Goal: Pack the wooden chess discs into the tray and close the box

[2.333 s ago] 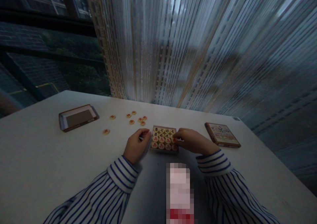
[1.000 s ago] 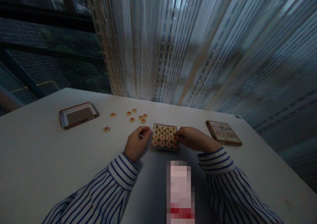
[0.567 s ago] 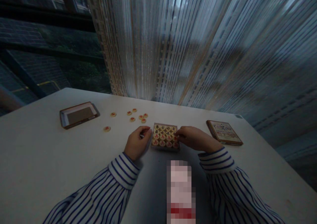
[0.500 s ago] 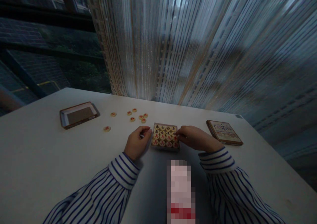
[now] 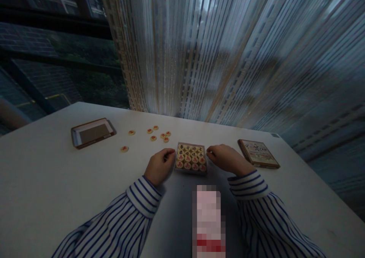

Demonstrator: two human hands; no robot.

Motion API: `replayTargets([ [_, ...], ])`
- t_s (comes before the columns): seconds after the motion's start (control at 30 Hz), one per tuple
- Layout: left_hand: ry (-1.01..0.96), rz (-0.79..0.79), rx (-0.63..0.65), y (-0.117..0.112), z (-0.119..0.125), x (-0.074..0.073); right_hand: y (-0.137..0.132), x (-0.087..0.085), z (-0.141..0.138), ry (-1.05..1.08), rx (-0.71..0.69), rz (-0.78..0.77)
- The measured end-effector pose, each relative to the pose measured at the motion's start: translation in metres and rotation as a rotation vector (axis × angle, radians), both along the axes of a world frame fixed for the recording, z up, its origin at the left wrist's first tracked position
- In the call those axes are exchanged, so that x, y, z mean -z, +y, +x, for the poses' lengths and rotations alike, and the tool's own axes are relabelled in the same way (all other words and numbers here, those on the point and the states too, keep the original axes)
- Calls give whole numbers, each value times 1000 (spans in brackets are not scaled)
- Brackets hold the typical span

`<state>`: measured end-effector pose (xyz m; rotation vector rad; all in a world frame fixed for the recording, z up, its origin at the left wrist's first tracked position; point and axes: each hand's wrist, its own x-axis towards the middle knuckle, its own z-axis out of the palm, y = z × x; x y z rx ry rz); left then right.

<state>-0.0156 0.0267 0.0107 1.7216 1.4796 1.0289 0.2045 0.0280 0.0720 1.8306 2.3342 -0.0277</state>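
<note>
A shallow clear box (image 5: 190, 173) in front of me holds rows of round Chinese chess pieces (image 5: 187, 159), black characters in the far rows and red ones in the near rows. My left hand (image 5: 158, 166) is closed at the box's left edge, fingertips against its far corner. On the opposite side, my right hand (image 5: 226, 159) has its fingers curled and pinched at the right edge. Both hands seem to grip the box by its sides. Fingertip details are dim and partly hidden.
Several loose red chess pieces (image 5: 153, 138) lie on the white table (image 5: 94, 185) beyond my left hand. An open tin-like tray (image 5: 74, 138) stands at far left. A flat decorated lid or box (image 5: 258, 153) lies at right. A string curtain (image 5: 182, 60) hangs behind the table.
My right hand has drawn back from over the pieces to the box's right edge, uncovering a black piece there. My left hand stays at the left edge.
</note>
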Motion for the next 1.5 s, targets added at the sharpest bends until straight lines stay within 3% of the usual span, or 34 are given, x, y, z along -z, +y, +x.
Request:
replayTargets([
  [0.57,86,46,44,-6,3,3,0,2,-1,0,-26,-43],
  [1.23,55,133,7,-9,-3,-2,-11,-17,-13,10,-38,65],
  [1.5,53,134,9,-15,-13,-12,-21,-26,-22,91,-93,121],
])
